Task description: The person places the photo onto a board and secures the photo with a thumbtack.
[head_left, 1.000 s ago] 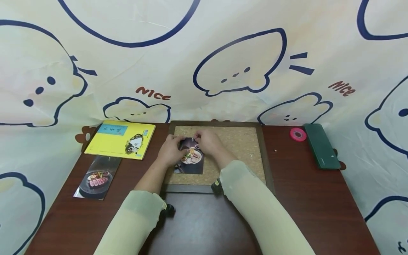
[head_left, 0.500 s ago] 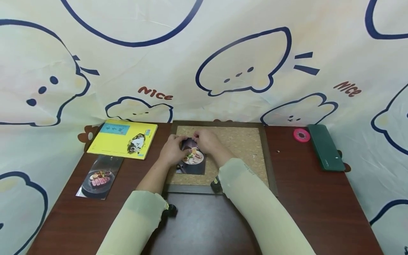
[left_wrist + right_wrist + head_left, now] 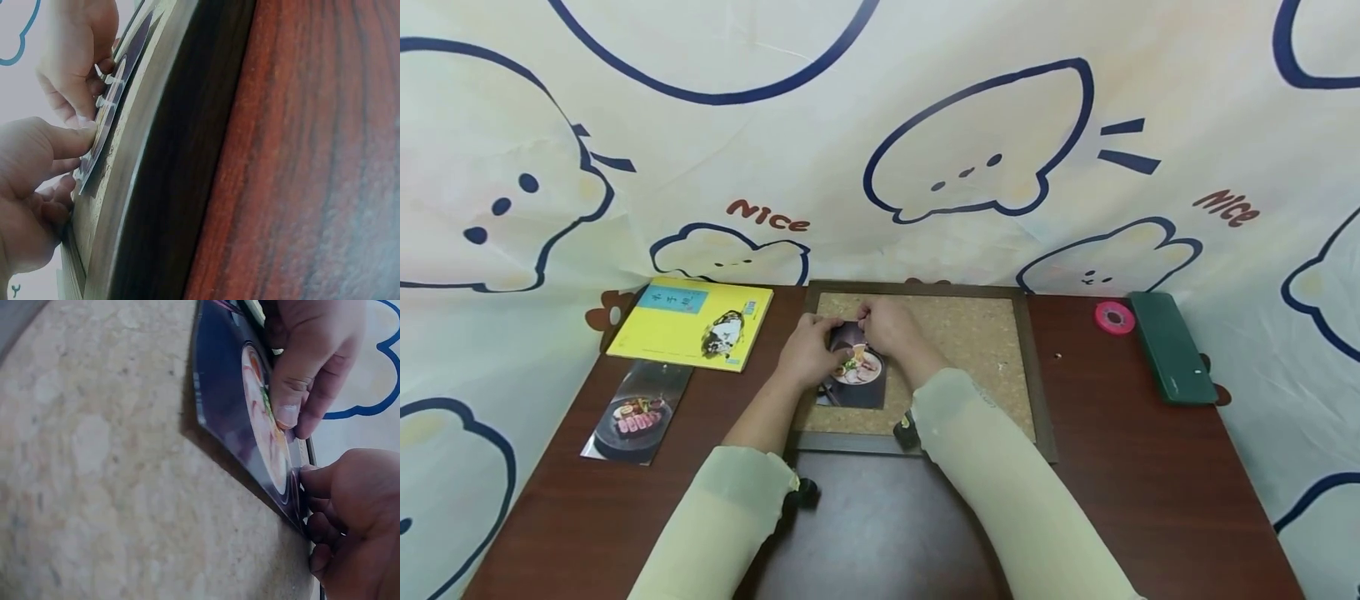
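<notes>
A photo print (image 3: pixel 868 387) of a noodle bowl lies over the left part of a framed cork board (image 3: pixel 955 333). My left hand (image 3: pixel 807 350) holds the photo's upper left, with the thumb over the bowl and the other fingers at the edge. At the upper right corner, my right hand (image 3: pixel 891 329) pinches with curled fingers. Small clear pieces (image 3: pixel 111 80), which look like push pins, show by these fingers in the left wrist view. From the right wrist view, the photo's lower corner (image 3: pixel 203 406) stands slightly off the cork.
On the left a yellow book (image 3: pixel 692 325) overlaps a second food photo (image 3: pixel 636 417). A pink ring-shaped item (image 3: pixel 1115 317), a green box (image 3: pixel 1172 350) and a tiny object (image 3: pixel 1057 356) lie on the right. A printed wall sheet (image 3: pixel 955 150) rises behind the table.
The whole head view has shifted slightly to the left, so things appear a little further right. Both hands stay at the same places on the photo.
</notes>
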Demonstrator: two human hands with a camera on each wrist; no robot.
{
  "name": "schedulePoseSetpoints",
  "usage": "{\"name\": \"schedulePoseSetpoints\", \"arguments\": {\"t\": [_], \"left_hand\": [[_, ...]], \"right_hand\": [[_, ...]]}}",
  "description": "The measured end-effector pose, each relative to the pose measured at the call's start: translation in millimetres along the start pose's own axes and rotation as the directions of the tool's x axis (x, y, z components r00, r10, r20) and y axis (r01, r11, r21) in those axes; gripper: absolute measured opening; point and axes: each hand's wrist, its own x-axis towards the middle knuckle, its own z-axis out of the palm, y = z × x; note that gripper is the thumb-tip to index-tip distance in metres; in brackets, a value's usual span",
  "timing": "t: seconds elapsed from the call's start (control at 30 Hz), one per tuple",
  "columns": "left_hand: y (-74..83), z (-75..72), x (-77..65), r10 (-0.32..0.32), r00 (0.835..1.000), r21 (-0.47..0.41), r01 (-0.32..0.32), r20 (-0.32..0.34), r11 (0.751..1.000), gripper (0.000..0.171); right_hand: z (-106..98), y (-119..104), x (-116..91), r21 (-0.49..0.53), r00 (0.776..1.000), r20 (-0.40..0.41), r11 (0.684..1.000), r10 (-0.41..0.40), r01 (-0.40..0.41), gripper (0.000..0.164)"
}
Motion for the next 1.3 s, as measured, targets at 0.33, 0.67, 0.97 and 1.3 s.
{"name": "schedulePoseSetpoints", "arguments": {"t": [0.33, 0.67, 0.97, 1.3], "left_hand": [[0.3, -3.7, -2.3, -0.020, 1.000, 0.035, 0.021, -0.008, 0.999, 0.064], [1.1, 1.4, -3.4, -0.013, 1.000, 0.032, 0.013, -0.004, 0.999, 0.065], [5.2, 0.9, -1.5, -0.009, 1.000, 0.029, 0.009, -0.006, 1.000, 0.064], [0.9, -2.1, -1.0, 0.004, 1.000, 0.005, -0.004, 0.027, 1.000, 0.065]], "right_hand": [[-2.0, 26.1, -9.6, 0.064, 0.983, -0.074, 0.983, -0.166, 0.171, 0.024], [1.4, 28.8, -17.7, -0.061, 0.980, -0.010, 0.978, -0.199, 0.198, 0.029], [-0.4, 23.1, -18.2, -0.062, 0.990, -0.016, 0.988, -0.141, 0.140, 0.030], [1.5, 21.5, -23.8, -0.049, 0.993, -0.018, 0.992, -0.120, 0.119, 0.036]]}}
